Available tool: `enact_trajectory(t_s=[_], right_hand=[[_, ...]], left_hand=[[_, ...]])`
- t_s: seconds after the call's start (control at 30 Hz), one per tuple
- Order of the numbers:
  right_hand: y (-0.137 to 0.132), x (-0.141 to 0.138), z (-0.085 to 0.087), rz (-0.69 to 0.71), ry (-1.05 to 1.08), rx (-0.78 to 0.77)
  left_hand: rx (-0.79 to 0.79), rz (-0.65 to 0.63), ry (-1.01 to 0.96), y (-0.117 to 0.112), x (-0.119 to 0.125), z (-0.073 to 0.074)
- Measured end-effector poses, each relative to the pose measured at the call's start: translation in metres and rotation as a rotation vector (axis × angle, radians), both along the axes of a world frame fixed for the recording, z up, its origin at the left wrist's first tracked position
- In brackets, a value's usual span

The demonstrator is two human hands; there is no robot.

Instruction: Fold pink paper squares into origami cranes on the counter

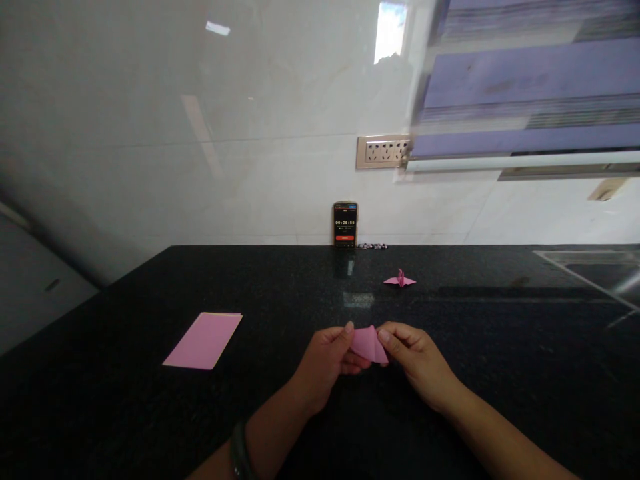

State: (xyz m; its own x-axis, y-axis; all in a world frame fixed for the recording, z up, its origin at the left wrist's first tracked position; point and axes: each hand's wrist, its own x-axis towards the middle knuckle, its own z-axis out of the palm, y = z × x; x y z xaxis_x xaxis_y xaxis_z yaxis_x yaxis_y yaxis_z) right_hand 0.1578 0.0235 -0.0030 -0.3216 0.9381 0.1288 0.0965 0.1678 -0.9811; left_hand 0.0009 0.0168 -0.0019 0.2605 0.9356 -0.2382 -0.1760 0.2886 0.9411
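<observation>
A small piece of folded pink paper (367,345) is held just above the dark countertop, between my two hands. My left hand (331,357) pinches its left side, thumb on top and fingers beneath. On the right side, my right hand (415,353) grips the edge between thumb and fingers. A crease line runs down the paper near its right half. Beyond my hands stands a finished pink origami crane (400,279) with its wings spread. To the left lies a flat stack of pink paper sheets (203,341), a yellowish edge showing under the top one.
A phone (345,225) showing a timer leans on the tiled wall, with a beaded strap (373,247) beside it. The black countertop (280,280) reaches to a sink (600,273) at the right. A socket panel (383,153) and purple striped blind (525,80) are above.
</observation>
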Motion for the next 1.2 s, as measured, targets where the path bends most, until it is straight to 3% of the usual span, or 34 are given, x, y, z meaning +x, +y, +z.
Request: enact_trajectory(t_s=[1.2], right_hand=[[0.001,0.0008,-0.0017,-0.01,-0.018,-0.003]], left_hand=[[0.007,-0.004,0.08,-0.0017,0.0013,0.0034]])
